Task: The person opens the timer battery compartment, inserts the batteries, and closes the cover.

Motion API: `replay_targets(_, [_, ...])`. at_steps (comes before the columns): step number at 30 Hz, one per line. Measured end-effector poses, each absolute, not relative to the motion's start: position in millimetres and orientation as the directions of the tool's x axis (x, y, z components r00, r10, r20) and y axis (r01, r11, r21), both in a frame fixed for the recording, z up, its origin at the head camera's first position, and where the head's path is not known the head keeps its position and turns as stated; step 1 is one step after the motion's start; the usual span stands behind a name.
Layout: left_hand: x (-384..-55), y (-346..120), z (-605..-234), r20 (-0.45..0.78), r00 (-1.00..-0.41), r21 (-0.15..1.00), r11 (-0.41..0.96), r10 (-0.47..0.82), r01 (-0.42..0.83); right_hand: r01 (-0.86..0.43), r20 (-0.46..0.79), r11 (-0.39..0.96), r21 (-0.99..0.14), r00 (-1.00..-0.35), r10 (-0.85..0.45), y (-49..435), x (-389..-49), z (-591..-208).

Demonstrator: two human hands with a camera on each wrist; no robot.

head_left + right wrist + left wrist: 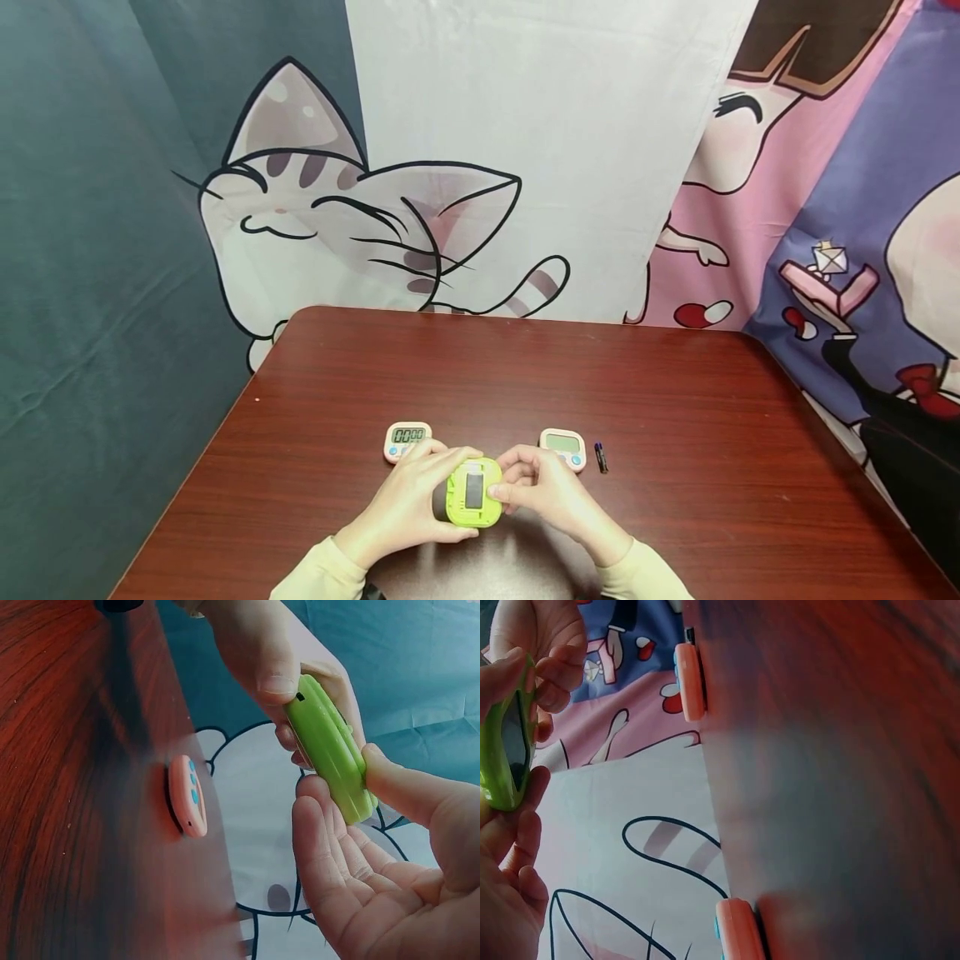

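A lime-green digital timer [490, 468], its back with a dark rectangular panel [474, 491] turned up, is held above the table's near side. My left hand [408, 496] grips it from the left, fingers at the far edge and thumb at the near edge. From the right, my right hand [551, 496] pinches its side, thumb on the back and fingers at the other face. In the right wrist view, the green timer [326, 750] appears edge-on between both hands. Its front display is hidden.
A pink-rimmed timer [408, 435] showing zeros lies behind my left hand, partly covered. Another pink-rimmed timer [564, 446] with a blank screen lies behind my right hand. Right of it is a small dark battery-like cylinder [602, 458]. The brown table [525, 367] meets printed curtains.
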State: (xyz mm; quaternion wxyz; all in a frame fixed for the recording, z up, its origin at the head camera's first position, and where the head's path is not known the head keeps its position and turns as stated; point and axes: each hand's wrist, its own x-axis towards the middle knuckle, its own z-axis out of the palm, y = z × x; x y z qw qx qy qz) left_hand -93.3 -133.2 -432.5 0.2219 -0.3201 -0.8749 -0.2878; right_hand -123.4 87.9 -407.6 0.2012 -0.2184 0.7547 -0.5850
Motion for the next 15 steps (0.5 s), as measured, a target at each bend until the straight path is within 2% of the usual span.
replay_targets(9, [-95.8, -133.4, -429.8, 0.601, -0.695, 0.337, 0.663, 0.395, 0.668, -0.103, -0.039, 0.215, -0.971, -0.822, -0.569, 88.2, -121.4, -404.1])
replay_targets(15, [-99.0, -133.7, -427.6, 0.633, -0.681, 0.326, 0.672, 0.367, 0.665, -0.149, -0.036, 0.249, -0.957, -0.791, -0.611, 89.0, -120.0, -405.4])
